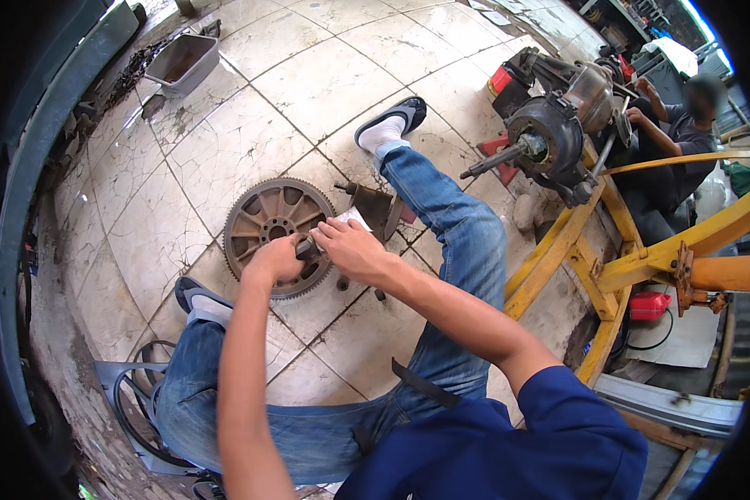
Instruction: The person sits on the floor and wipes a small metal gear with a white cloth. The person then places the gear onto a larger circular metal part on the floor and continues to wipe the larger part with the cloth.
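A large toothed flywheel (250, 218) lies flat on the tiles between my legs. Over its near right side, my left hand (280, 260) is closed around a small dark metal part (309, 247) with a rounded end. My right hand (354, 250) comes in from the right, fingertips bent against that same part. From under the right hand's far edge sticks a white paper-like sheet (355, 218), apparently held in it; the palm hides the rest. Just beyond, a brownish metal piece with a stub (370, 202) lies on the floor.
Small dark round parts (342, 284) lie near my right forearm. A grey tub (183, 63) stands far left. To the right, a greasy axle assembly (550, 133) stands beside a yellow steel frame (558, 250); another person (683, 137) sits behind it. Black cable loops (129, 400) lie beside my left leg.
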`<move>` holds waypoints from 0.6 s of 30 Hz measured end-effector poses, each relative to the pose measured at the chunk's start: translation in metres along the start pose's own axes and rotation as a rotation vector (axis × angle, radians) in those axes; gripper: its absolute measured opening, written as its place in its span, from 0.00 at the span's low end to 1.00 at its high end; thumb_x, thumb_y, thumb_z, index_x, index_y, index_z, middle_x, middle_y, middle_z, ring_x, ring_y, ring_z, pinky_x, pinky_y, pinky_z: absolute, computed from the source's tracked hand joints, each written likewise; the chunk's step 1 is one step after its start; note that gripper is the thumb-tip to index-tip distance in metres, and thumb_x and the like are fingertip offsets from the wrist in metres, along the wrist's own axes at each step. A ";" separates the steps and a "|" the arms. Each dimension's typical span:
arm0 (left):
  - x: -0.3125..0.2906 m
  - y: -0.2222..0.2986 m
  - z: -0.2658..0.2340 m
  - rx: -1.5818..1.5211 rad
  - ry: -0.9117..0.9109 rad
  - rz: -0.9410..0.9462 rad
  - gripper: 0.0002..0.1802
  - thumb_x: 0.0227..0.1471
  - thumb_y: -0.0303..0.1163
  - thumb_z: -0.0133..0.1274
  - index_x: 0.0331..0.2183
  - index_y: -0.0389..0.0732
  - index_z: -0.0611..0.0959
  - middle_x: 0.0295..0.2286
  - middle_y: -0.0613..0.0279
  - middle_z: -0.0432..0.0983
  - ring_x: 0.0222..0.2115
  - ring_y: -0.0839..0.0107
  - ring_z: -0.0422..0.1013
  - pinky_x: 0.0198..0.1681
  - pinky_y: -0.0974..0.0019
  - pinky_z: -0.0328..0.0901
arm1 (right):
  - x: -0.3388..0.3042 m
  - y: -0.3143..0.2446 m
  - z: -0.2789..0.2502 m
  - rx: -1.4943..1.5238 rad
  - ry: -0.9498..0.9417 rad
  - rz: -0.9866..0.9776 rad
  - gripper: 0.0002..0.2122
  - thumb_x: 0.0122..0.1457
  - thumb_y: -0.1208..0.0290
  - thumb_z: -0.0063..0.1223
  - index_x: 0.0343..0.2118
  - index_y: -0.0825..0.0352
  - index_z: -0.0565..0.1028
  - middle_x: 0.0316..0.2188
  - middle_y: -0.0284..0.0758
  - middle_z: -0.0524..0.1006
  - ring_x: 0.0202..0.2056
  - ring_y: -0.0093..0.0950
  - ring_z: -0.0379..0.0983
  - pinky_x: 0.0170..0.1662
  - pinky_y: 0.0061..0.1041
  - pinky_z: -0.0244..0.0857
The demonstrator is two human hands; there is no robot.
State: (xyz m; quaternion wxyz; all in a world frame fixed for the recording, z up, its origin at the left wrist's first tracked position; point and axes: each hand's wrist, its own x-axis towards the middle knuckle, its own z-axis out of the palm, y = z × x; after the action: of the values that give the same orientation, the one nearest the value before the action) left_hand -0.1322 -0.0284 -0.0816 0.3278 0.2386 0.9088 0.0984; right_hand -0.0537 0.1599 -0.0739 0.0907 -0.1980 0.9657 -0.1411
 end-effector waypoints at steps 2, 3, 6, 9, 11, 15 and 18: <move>-0.007 0.002 0.006 -0.116 0.085 -0.049 0.32 0.45 0.36 0.55 0.55 0.50 0.76 0.42 0.45 0.79 0.44 0.50 0.76 0.49 0.52 0.70 | -0.001 -0.004 0.003 -0.041 0.029 -0.001 0.25 0.59 0.72 0.47 0.60 0.70 0.65 0.59 0.43 0.67 0.63 0.40 0.61 0.59 0.44 0.59; -0.008 0.005 0.007 -0.125 0.097 -0.048 0.32 0.44 0.35 0.55 0.55 0.51 0.76 0.42 0.46 0.79 0.44 0.50 0.76 0.49 0.52 0.70 | -0.003 -0.004 0.007 -0.070 0.056 0.005 0.25 0.59 0.72 0.46 0.60 0.71 0.65 0.59 0.43 0.68 0.63 0.39 0.61 0.60 0.45 0.58; -0.016 0.014 0.006 -0.131 0.141 -0.068 0.31 0.43 0.33 0.54 0.53 0.53 0.78 0.42 0.48 0.80 0.44 0.51 0.76 0.48 0.52 0.70 | -0.010 -0.005 0.008 -0.099 0.045 -0.004 0.25 0.60 0.72 0.45 0.61 0.70 0.65 0.60 0.43 0.67 0.63 0.39 0.60 0.61 0.45 0.57; -0.021 0.022 0.003 -0.130 0.162 -0.098 0.28 0.43 0.33 0.53 0.51 0.51 0.80 0.41 0.48 0.80 0.43 0.51 0.76 0.48 0.52 0.70 | -0.006 0.004 0.007 -0.052 0.038 -0.027 0.23 0.60 0.72 0.45 0.59 0.70 0.67 0.58 0.43 0.69 0.62 0.39 0.62 0.59 0.44 0.60; -0.016 0.015 0.006 -0.120 0.154 -0.113 0.30 0.43 0.35 0.56 0.53 0.56 0.79 0.43 0.49 0.80 0.44 0.52 0.76 0.49 0.54 0.69 | 0.004 0.005 0.005 -0.001 0.023 -0.043 0.22 0.60 0.72 0.45 0.58 0.71 0.68 0.57 0.43 0.71 0.61 0.39 0.64 0.57 0.43 0.62; -0.012 0.008 0.011 -0.126 0.122 -0.136 0.30 0.44 0.36 0.57 0.53 0.60 0.79 0.43 0.51 0.80 0.45 0.53 0.76 0.50 0.55 0.69 | 0.000 0.001 -0.005 -0.055 -0.025 -0.075 0.20 0.60 0.71 0.45 0.55 0.69 0.71 0.52 0.42 0.74 0.57 0.37 0.68 0.53 0.39 0.66; -0.010 0.011 0.008 -0.140 0.121 -0.130 0.29 0.44 0.36 0.57 0.52 0.60 0.80 0.42 0.50 0.80 0.44 0.53 0.76 0.50 0.55 0.69 | 0.003 0.015 -0.003 -0.014 0.024 -0.121 0.19 0.61 0.70 0.45 0.54 0.69 0.71 0.50 0.40 0.75 0.55 0.36 0.70 0.51 0.38 0.67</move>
State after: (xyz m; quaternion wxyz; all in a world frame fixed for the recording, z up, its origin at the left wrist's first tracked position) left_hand -0.1163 -0.0237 -0.0791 0.2940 0.1493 0.9313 0.1545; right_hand -0.0619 0.1726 -0.0758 0.0691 -0.2551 0.9539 -0.1420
